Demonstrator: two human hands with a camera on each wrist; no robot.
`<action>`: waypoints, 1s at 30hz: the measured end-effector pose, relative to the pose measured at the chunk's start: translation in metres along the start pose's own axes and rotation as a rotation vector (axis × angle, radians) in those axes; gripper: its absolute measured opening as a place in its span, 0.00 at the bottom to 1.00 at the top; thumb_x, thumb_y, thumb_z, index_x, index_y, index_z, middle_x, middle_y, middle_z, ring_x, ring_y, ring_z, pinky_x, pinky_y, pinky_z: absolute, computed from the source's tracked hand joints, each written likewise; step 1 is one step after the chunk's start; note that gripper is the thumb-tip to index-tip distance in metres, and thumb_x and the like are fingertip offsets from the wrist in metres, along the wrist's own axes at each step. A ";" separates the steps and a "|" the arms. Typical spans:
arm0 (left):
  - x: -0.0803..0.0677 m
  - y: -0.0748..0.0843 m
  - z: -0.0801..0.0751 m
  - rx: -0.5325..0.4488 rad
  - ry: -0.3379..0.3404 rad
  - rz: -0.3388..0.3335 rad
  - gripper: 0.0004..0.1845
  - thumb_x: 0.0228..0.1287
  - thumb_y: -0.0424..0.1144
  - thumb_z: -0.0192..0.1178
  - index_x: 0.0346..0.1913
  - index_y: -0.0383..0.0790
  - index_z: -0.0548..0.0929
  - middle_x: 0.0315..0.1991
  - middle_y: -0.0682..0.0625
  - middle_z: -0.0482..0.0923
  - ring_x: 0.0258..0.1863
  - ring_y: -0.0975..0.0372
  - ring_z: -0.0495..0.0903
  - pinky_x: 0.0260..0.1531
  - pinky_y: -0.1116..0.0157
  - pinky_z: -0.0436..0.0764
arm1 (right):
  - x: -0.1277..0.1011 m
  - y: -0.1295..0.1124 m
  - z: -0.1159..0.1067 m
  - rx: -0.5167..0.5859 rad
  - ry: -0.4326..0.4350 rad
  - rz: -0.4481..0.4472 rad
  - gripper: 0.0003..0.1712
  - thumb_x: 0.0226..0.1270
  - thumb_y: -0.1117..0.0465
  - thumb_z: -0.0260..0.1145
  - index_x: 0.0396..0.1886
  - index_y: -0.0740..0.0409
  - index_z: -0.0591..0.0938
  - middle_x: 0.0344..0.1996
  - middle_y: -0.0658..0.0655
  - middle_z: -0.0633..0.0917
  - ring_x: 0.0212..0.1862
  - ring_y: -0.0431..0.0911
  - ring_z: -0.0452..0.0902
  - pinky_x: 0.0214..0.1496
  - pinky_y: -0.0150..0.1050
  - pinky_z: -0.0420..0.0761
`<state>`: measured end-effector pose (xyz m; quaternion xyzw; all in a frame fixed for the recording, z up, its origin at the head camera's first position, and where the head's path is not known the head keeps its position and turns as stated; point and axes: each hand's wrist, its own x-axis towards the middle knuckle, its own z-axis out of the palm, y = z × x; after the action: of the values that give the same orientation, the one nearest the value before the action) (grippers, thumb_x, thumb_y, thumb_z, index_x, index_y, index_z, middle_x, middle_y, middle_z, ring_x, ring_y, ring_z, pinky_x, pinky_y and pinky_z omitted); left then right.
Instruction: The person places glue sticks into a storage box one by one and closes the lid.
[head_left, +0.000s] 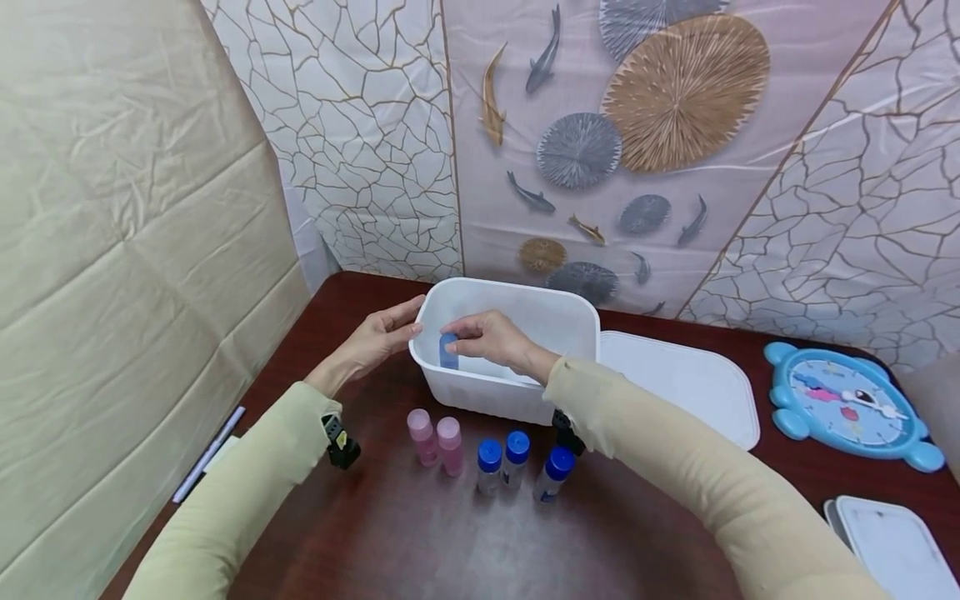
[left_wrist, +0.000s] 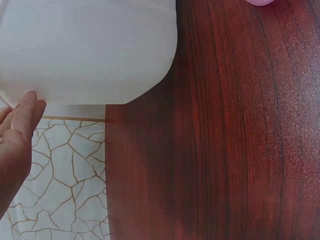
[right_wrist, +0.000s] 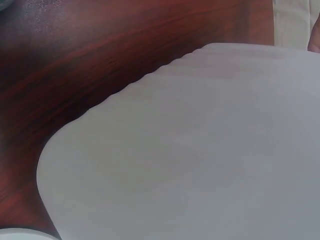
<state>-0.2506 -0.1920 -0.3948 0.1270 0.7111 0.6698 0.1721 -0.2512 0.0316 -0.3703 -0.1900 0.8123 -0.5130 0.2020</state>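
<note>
A white plastic tub [head_left: 487,395] stands on the table, its top uncovered. Inside its left end, my right hand [head_left: 498,340] pinches a small blue bottle [head_left: 448,357] near the top, and the bottle looks upright. My left hand [head_left: 375,337] touches the tub's left rim with fairly straight fingers; the left wrist view shows those fingers [left_wrist: 27,115] against the outer wall. In front of the tub stand two pink bottles [head_left: 451,450] and three clear bottles with blue caps [head_left: 490,457]. The right wrist view shows mostly the tub's wall [right_wrist: 175,150], with my right hand hidden.
A white lid [head_left: 678,383] lies right of the tub. Farther right are a blue animal-shaped clock [head_left: 847,404] and a white flat case [head_left: 896,542]. A pale pen-like stick [head_left: 210,454] lies along the left edge of the table [head_left: 450,550]. Patterned cloth hangs behind.
</note>
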 end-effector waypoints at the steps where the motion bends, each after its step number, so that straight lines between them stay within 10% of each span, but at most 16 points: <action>1: 0.000 0.000 0.000 0.006 0.000 0.003 0.32 0.68 0.34 0.54 0.72 0.42 0.57 0.72 0.44 0.57 0.66 0.49 0.65 0.60 0.54 0.70 | 0.000 0.000 -0.001 0.001 -0.010 -0.002 0.20 0.62 0.64 0.66 0.55 0.63 0.80 0.48 0.62 0.84 0.50 0.48 0.80 0.53 0.38 0.80; 18: 0.001 -0.001 0.001 0.020 0.022 -0.019 0.32 0.68 0.35 0.55 0.72 0.44 0.58 0.71 0.45 0.58 0.65 0.50 0.66 0.60 0.56 0.71 | -0.020 -0.002 -0.021 0.014 -0.053 -0.069 0.26 0.67 0.63 0.61 0.63 0.65 0.71 0.59 0.63 0.77 0.61 0.52 0.72 0.60 0.41 0.76; 30: -0.002 0.000 -0.001 -0.005 0.007 -0.015 0.32 0.67 0.37 0.56 0.72 0.46 0.59 0.71 0.47 0.59 0.66 0.50 0.66 0.63 0.49 0.66 | -0.128 0.019 -0.058 0.047 -0.019 -0.282 0.11 0.62 0.65 0.65 0.44 0.65 0.82 0.39 0.57 0.86 0.42 0.40 0.82 0.43 0.32 0.82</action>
<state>-0.2491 -0.1934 -0.3950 0.1188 0.7108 0.6708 0.1748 -0.1748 0.1491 -0.3482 -0.3025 0.7633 -0.5535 0.1399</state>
